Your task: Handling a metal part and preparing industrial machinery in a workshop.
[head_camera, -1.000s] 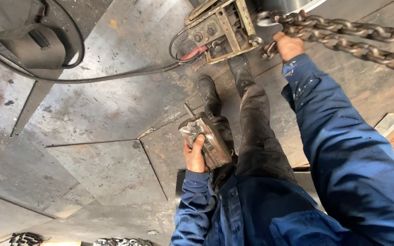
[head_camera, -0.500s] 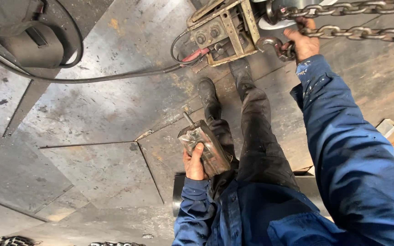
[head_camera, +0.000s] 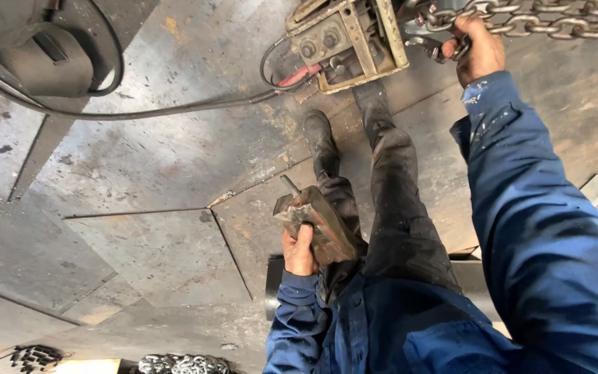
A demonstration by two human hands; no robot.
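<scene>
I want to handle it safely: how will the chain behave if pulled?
The chain looks thick-linked steel, so probably heavy. Its links likely let it sag and swing, not stay stiff. The right hand grips it near the metal box.

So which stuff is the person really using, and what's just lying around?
In use:
left hand gripping a rusty wedge-shaped metal block
right hand holding the heavy steel chain

Lying about:
dark welding mask
black cable
chain pile

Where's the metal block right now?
In the head view, the metal block is gripped in the left hand, low by the person's left leg, above the steel floor, well below the chain that the right hand holds.
</scene>
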